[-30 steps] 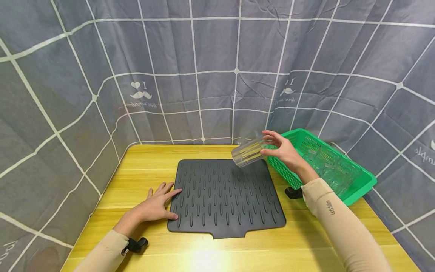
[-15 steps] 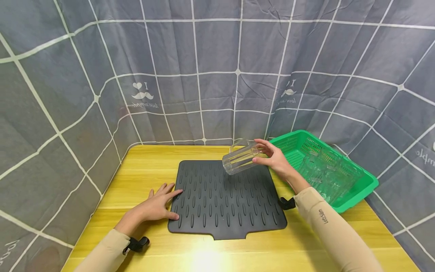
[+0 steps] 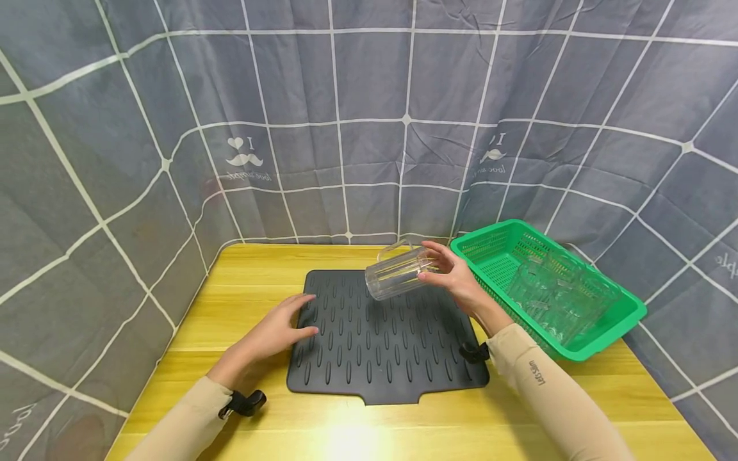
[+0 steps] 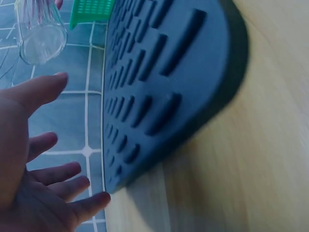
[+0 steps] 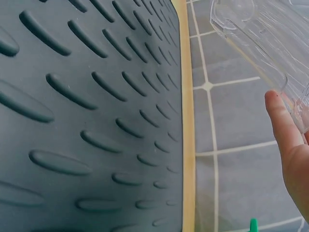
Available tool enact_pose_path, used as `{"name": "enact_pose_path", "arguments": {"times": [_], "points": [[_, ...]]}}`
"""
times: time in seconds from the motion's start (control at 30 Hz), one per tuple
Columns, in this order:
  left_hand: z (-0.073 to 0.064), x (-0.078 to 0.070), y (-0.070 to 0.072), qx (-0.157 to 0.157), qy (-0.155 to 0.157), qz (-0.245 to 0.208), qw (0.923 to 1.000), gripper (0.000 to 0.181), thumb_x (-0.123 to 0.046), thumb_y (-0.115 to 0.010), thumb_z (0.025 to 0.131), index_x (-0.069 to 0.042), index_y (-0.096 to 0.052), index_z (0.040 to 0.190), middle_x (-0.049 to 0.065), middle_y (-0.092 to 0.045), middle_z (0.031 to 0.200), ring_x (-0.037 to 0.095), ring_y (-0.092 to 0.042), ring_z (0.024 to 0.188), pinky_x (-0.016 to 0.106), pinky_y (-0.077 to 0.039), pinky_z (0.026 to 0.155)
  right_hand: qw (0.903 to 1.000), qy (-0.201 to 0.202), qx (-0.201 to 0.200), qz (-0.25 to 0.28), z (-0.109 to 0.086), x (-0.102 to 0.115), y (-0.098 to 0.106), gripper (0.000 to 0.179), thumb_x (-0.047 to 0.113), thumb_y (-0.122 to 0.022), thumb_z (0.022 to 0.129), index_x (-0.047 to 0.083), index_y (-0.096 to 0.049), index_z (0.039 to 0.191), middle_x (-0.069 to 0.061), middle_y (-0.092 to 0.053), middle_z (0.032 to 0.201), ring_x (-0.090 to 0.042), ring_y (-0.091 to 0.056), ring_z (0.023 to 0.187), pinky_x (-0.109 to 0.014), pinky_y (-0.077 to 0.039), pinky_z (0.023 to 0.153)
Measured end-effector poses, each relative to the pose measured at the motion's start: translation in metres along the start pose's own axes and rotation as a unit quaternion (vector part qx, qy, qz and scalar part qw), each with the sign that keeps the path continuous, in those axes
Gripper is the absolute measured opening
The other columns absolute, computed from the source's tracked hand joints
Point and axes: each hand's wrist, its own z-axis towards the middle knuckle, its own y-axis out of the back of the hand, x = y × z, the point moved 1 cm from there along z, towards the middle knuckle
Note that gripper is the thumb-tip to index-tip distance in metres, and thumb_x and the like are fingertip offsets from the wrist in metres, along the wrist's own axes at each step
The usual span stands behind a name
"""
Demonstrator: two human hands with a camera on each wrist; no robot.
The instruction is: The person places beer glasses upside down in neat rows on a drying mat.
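Note:
A clear glass mug (image 3: pixel 398 275) with a handle is tilted nearly on its side above the far part of a dark ribbed mat (image 3: pixel 380 346). My right hand (image 3: pixel 452 275) grips it near one end, thumb on the near side and fingers over the top; its other end points left. In the right wrist view the mug (image 5: pixel 263 43) shows at the upper right with the thumb against it. My left hand (image 3: pixel 277 326) holds nothing and hovers at the mat's left edge, fingers spread, as the left wrist view of the hand (image 4: pixel 43 169) shows.
A green plastic basket (image 3: pixel 490 240) stands at the right of the wooden table (image 3: pixel 254 269), with several clear glass mugs (image 3: pixel 553 301) in its near part. A grey checked curtain (image 3: pixel 369 153) hangs behind and at both sides.
The right hand has carried the mug left and nearer, from beside the basket to over the mat. The left hand, earlier resting at the mat's edge, has lifted and shifted slightly right.

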Motion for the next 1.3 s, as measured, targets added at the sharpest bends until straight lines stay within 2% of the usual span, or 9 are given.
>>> {"name": "enact_pose_path", "arguments": {"times": [0.17, 0.3, 0.47, 0.6, 0.7, 0.8, 0.93, 1.1, 1.3], "points": [[0.010, -0.011, 0.000, -0.025, -0.004, -0.052, 0.9983, 0.079, -0.048, -0.074, 0.090, -0.017, -0.041, 0.154, 0.018, -0.040, 0.157, 0.043, -0.045, 0.139, 0.058, -0.041, 0.110, 0.9997, -0.010, 0.003, 0.022, 0.001, -0.004, -0.006, 0.075, 0.008, -0.074, 0.091, 0.016, -0.038, 0.156, -0.014, -0.039, 0.155, -0.034, -0.040, 0.136, -0.052, -0.045, 0.103], [0.020, -0.022, -0.002, -0.040, -0.016, -0.099, 0.9941, 0.075, -0.043, -0.074, 0.091, -0.015, -0.043, 0.153, 0.018, -0.046, 0.153, 0.040, -0.049, 0.136, 0.056, -0.046, 0.106, 0.9991, -0.016, 0.008, 0.039, 0.003, -0.008, -0.012, 0.075, 0.007, -0.073, 0.091, 0.018, -0.038, 0.155, -0.014, -0.037, 0.157, -0.033, -0.040, 0.136, -0.051, -0.047, 0.104], [0.033, -0.030, -0.010, -0.043, -0.032, -0.166, 0.9847, 0.070, -0.033, -0.074, 0.093, -0.015, -0.043, 0.152, 0.017, -0.047, 0.152, 0.035, -0.046, 0.140, 0.053, -0.045, 0.108, 0.9977, -0.016, 0.013, 0.064, 0.002, -0.013, -0.019, 0.074, 0.005, -0.072, 0.091, 0.018, -0.038, 0.155, -0.014, -0.036, 0.156, -0.029, -0.044, 0.132, -0.043, -0.051, 0.099], [0.039, -0.038, -0.016, -0.046, -0.041, -0.201, 0.9776, 0.070, -0.033, -0.074, 0.093, -0.016, -0.042, 0.152, 0.017, -0.048, 0.151, 0.037, -0.048, 0.139, 0.055, -0.044, 0.109, 0.9952, -0.013, 0.012, 0.096, 0.001, -0.016, -0.026, 0.074, 0.002, -0.072, 0.090, 0.015, -0.038, 0.155, -0.016, -0.040, 0.151, -0.021, -0.054, 0.120, -0.035, -0.054, 0.092], [0.042, -0.044, -0.019, -0.045, -0.038, -0.236, 0.9699, 0.071, -0.033, -0.074, 0.092, -0.016, -0.041, 0.153, 0.017, -0.049, 0.150, 0.037, -0.049, 0.138, 0.054, -0.044, 0.109, 0.9947, -0.014, 0.012, 0.101, -0.001, -0.019, -0.031, 0.075, 0.002, -0.072, 0.089, 0.014, -0.037, 0.155, -0.018, -0.041, 0.149, -0.017, -0.060, 0.113, -0.035, -0.055, 0.090], [0.045, -0.048, -0.022, -0.039, -0.037, -0.268, 0.9620, 0.072, -0.029, -0.074, 0.093, -0.014, -0.039, 0.153, 0.016, -0.050, 0.148, 0.035, -0.051, 0.137, 0.051, -0.046, 0.108, 0.9944, -0.022, 0.011, 0.103, -0.003, -0.022, -0.035, 0.074, 0.003, -0.071, 0.090, 0.015, -0.037, 0.154, -0.018, -0.043, 0.148, -0.017, -0.063, 0.111, -0.041, -0.054, 0.093], [0.050, -0.053, -0.024, -0.023, -0.034, -0.290, 0.9560, 0.074, -0.025, -0.073, 0.093, -0.012, -0.035, 0.155, 0.018, -0.047, 0.150, 0.034, -0.052, 0.136, 0.048, -0.047, 0.107, 0.9931, -0.029, 0.008, 0.113, -0.004, -0.025, -0.039, 0.073, 0.003, -0.070, 0.091, 0.016, -0.037, 0.154, -0.017, -0.043, 0.147, -0.019, -0.064, 0.112, -0.046, -0.052, 0.095], [0.055, -0.059, -0.025, -0.020, -0.024, -0.300, 0.9535, 0.075, -0.023, -0.073, 0.094, -0.012, -0.034, 0.156, 0.019, -0.043, 0.153, 0.035, -0.051, 0.136, 0.049, -0.047, 0.107, 0.9926, -0.025, 0.011, 0.118, -0.003, -0.025, -0.042, 0.072, 0.005, -0.070, 0.092, 0.015, -0.036, 0.154, -0.017, -0.042, 0.147, -0.020, -0.064, 0.112, -0.039, -0.054, 0.092], [0.059, -0.063, -0.027, -0.025, -0.034, -0.327, 0.9441, 0.076, -0.017, -0.073, 0.093, -0.007, -0.032, 0.156, 0.021, -0.048, 0.148, 0.035, -0.055, 0.131, 0.041, -0.054, 0.099, 0.9911, -0.032, 0.007, 0.129, -0.002, -0.025, -0.044, 0.075, 0.003, -0.069, 0.092, 0.010, -0.031, 0.156, -0.018, -0.041, 0.147, -0.018, -0.064, 0.111, -0.036, -0.055, 0.090]]}}
